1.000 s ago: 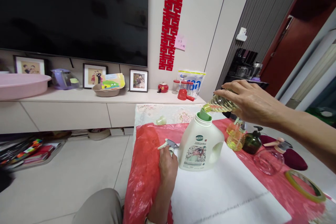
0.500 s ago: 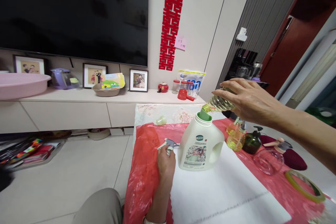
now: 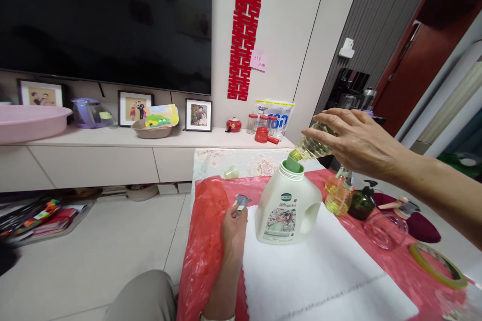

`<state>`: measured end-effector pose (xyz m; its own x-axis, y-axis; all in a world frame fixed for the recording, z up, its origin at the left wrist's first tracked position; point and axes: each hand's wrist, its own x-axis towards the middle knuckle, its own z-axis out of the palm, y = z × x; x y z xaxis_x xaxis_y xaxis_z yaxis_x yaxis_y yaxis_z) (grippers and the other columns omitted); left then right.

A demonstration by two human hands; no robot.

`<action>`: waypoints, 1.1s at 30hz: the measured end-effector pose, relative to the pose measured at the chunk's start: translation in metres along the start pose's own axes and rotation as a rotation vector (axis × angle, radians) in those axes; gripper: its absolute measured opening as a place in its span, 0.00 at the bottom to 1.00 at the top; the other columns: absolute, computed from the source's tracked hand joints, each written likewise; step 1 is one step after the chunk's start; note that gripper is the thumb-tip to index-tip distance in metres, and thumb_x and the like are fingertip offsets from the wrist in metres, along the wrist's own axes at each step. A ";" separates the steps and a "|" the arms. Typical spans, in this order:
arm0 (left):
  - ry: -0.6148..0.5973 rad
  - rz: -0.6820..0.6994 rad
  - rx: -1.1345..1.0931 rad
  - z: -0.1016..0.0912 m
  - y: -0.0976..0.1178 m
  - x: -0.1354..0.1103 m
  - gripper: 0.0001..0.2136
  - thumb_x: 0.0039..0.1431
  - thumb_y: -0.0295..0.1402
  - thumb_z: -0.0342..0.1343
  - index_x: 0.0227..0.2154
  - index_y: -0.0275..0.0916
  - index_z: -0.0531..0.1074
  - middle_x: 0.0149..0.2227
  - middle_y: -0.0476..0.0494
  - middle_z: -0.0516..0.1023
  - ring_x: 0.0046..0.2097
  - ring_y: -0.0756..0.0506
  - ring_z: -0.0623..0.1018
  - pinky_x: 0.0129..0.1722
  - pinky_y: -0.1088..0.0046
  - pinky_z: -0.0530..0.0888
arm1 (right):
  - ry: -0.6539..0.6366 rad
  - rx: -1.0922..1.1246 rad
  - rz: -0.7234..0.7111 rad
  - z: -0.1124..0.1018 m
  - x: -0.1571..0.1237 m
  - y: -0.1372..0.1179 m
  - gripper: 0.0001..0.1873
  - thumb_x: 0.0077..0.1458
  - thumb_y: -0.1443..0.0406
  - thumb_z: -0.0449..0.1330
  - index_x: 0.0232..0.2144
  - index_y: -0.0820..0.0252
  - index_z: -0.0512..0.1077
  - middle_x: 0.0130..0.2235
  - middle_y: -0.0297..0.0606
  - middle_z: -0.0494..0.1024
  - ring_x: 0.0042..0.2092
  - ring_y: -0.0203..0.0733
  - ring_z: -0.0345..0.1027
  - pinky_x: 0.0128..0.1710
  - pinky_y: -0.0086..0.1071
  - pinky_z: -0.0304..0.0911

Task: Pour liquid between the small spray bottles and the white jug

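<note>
A white detergent jug (image 3: 286,206) with a green spout stands upright on a white sheet (image 3: 320,271) over a red plastic cover (image 3: 205,251). My right hand (image 3: 356,140) is closed round a small clear bottle of yellowish liquid (image 3: 311,148), tipped with its mouth at the jug's green spout. My left hand (image 3: 233,225) is to the left of the jug, closed on a grey and white spray head (image 3: 241,201) that it holds up off the cover.
Small yellow bottles (image 3: 336,195), a dark green pump bottle (image 3: 360,204), a clear round bottle (image 3: 386,230) and a tape roll (image 3: 437,266) lie to the right. A small pale cap (image 3: 231,172) sits behind the jug. A low cabinet (image 3: 113,158) with photo frames runs along the wall.
My left hand has turned and lifted the spray head, which now points upward instead of lying sideways. My right hand has tilted the small bottle a little higher at the spout.
</note>
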<state>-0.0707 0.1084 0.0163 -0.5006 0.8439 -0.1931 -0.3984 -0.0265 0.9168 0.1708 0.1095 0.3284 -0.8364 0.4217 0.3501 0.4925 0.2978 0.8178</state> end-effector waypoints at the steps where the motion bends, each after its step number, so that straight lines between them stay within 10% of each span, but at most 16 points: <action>1: -0.001 -0.024 -0.053 0.001 0.000 -0.001 0.19 0.40 0.36 0.72 0.36 0.36 0.76 0.25 0.50 0.76 0.25 0.48 0.76 0.27 0.73 0.69 | 0.005 0.001 -0.001 0.000 0.000 0.000 0.28 0.61 0.72 0.54 0.62 0.50 0.63 0.63 0.45 0.62 0.62 0.55 0.56 0.53 0.46 0.59; 14: -0.096 -0.267 -0.559 0.002 0.026 -0.012 0.07 0.47 0.23 0.69 0.26 0.32 0.76 0.26 0.48 0.77 0.26 0.54 0.76 0.27 0.82 0.73 | 0.012 -0.072 0.005 -0.010 0.001 -0.003 0.30 0.58 0.73 0.55 0.61 0.51 0.63 0.63 0.46 0.62 0.63 0.55 0.56 0.52 0.46 0.59; 33: -0.169 -0.317 -0.724 -0.001 0.033 -0.016 0.03 0.54 0.22 0.65 0.31 0.35 0.78 0.35 0.43 0.83 0.29 0.54 0.78 0.28 0.80 0.73 | 0.019 0.049 0.116 -0.015 -0.008 -0.006 0.26 0.60 0.68 0.55 0.61 0.53 0.64 0.61 0.46 0.65 0.59 0.54 0.59 0.51 0.46 0.58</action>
<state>-0.0769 0.0938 0.0490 -0.1802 0.9375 -0.2978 -0.9300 -0.0637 0.3620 0.1711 0.0916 0.3278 -0.7773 0.4399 0.4498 0.5970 0.2899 0.7480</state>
